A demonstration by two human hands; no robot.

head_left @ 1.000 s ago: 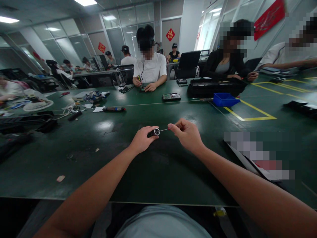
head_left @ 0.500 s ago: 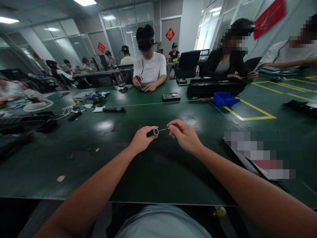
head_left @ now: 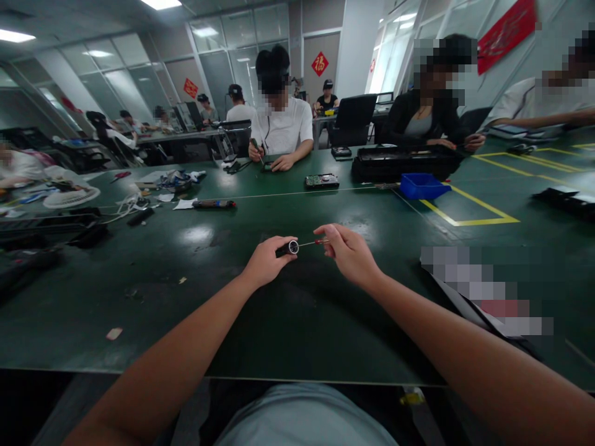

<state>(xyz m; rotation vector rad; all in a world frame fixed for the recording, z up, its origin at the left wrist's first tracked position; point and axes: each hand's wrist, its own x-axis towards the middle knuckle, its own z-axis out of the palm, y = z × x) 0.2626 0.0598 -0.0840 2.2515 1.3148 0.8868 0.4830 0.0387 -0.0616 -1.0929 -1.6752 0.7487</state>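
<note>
Fingers of the left hand (head_left: pixel 266 262) wrap a short black cylinder with a pale-ringed end (head_left: pixel 289 248) over the dark green worktop (head_left: pixel 307 334); those of the right hand (head_left: pixel 349 251) pinch a slim red-handled tool with a thin metal shaft (head_left: pixel 314 242). Whether its tip enters the ring, I cannot tell. The cylinder looks stiff and light, its round wall likely slippery, best held by the sides behind the ring. The worktop's near edge crosses below both forearms; sideways room ends rightward at a partly blurred pale flat sheet (head_left: pixel 458 297).
</note>
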